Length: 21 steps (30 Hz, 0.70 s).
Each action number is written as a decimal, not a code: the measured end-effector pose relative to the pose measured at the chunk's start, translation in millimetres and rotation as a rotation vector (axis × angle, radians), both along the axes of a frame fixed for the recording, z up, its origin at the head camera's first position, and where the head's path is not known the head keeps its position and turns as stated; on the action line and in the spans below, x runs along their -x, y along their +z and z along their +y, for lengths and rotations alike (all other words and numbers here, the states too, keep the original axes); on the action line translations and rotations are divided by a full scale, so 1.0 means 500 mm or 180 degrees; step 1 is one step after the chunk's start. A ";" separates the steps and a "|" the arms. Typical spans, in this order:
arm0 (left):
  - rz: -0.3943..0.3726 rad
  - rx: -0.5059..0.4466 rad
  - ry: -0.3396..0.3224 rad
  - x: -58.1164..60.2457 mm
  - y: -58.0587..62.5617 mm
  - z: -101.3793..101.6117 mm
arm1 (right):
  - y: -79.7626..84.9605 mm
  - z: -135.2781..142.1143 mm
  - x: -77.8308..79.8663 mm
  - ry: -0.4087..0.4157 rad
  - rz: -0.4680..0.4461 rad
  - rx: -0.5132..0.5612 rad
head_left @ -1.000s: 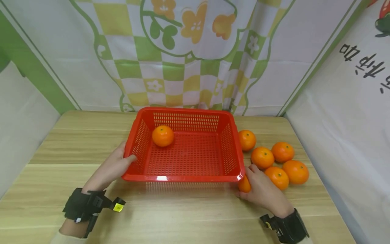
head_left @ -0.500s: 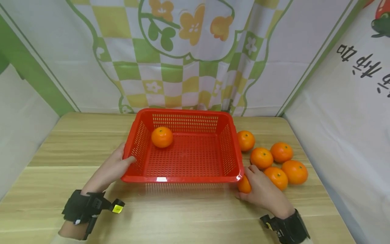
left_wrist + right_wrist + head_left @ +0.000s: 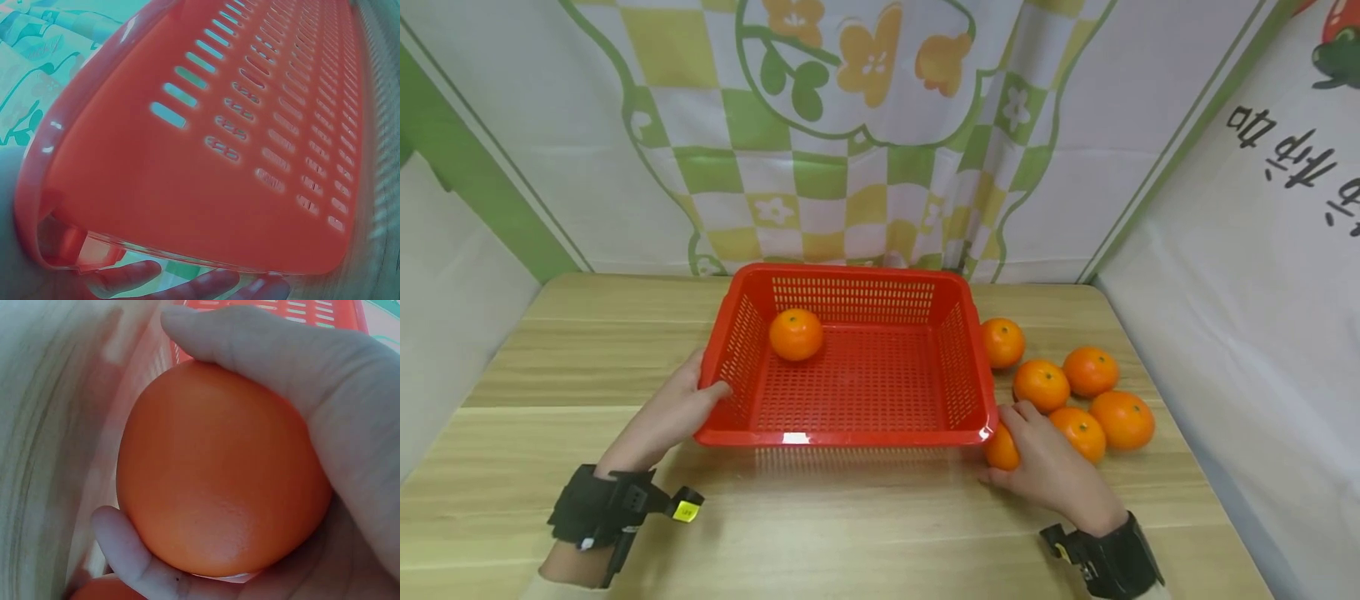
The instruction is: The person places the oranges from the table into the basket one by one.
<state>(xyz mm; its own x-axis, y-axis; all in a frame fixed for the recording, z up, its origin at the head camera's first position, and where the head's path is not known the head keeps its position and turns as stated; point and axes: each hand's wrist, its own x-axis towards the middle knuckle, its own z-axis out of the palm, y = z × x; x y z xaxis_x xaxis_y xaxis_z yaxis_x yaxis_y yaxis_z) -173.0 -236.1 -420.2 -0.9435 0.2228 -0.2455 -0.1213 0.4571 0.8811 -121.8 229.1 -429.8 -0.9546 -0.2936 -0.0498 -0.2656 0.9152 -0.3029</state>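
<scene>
A red plastic basket (image 3: 850, 437) with slotted walls stands mid-table. Inside it, toward the back left, lies one orange mandarin (image 3: 796, 334). My left hand (image 3: 673, 408) grips the basket's left rim, thumb over the inside and fingers outside; the left wrist view shows those fingers (image 3: 206, 284) beneath the red wall (image 3: 187, 187). At the basket's front right corner my right hand (image 3: 1048, 462) holds another mandarin (image 3: 1002, 448). In the right wrist view, thumb and fingers curl round that mandarin (image 3: 222, 469).
Several more mandarins (image 3: 1091, 372) lie on the wooden table (image 3: 865, 533) right of the basket, one (image 3: 1002, 342) close against its right wall. A patterned curtain (image 3: 865, 200) hangs behind the table, and a white cloth wall (image 3: 1225, 333) borders the right side.
The whole scene shifts slightly left in the view. Both hands keep their holds, and neither the basket nor the mandarins visibly move on the table.
</scene>
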 end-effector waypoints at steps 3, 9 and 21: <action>0.0005 0.0036 0.0008 0.002 -0.001 -0.001 | 0.004 0.001 0.002 -0.0037 -0.0026 -0.0004; 0.0004 0.0072 0.0016 0.004 -0.001 -0.004 | 0.013 0.000 0.004 -0.0091 -0.0114 0.0038; -0.0017 -0.0005 0.0012 0.002 -0.002 -0.002 | 0.018 0.009 -0.002 -0.0129 -0.0049 0.0076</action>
